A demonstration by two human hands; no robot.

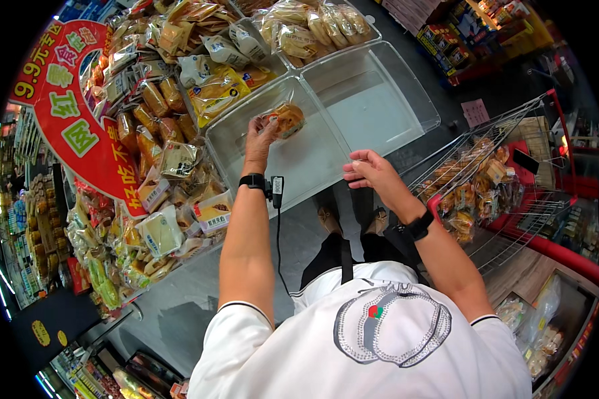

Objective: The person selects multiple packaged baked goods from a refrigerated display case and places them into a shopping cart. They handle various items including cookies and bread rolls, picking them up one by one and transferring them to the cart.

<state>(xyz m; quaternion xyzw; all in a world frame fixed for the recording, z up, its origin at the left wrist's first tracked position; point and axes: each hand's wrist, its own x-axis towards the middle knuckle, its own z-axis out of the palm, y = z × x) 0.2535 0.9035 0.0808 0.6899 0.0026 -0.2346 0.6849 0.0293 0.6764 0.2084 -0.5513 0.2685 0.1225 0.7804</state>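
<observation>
My left hand [261,134] grips a plastic-wrapped bread roll [288,121] by its left side, over a clear plastic bin [304,164] of the display. Whether the roll touches the bin's floor I cannot tell. Near that bin's right front edge is my right hand [367,172], its fingers spread and nothing in them. A second clear bin [404,134] adjoins the first on the right. Both wrists wear black straps, and a black cable hangs from the left one.
Packaged breads [167,119] fill the bins at the left, behind a red curved sign [75,114]. Wrapped pastries [324,30] lie in a bin at the back. A wire shopping cart [509,234] at the right holds bagged bread [464,194] and a dark phone [525,161].
</observation>
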